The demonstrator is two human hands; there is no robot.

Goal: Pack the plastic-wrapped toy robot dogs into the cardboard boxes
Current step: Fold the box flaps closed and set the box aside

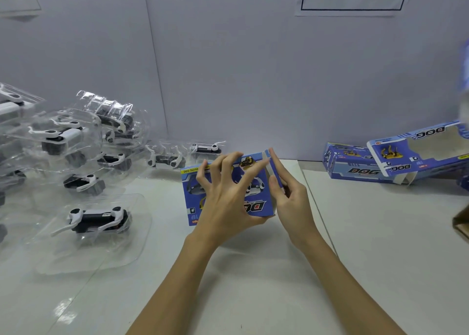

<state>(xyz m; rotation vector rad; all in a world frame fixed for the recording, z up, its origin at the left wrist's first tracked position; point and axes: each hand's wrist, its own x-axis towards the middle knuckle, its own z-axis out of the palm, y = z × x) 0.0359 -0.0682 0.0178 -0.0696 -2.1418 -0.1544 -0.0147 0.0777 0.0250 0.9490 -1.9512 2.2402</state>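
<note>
A single head-worn camera looks forward and down from close above the white table (253,284), facing the grey partition wall (228,68) behind it. The table's near edge falls below frame; forearms enter from the bottom.

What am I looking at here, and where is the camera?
There is no machine: a person works with bare hands, filmed by one wide-angle camera on their head looking down at a white table. The left hand holds a blue box while the right hand pinches its end flap. To the left lies a pile of wrapped toy dogs. At the right lie more boxes, one with an open window.
</note>
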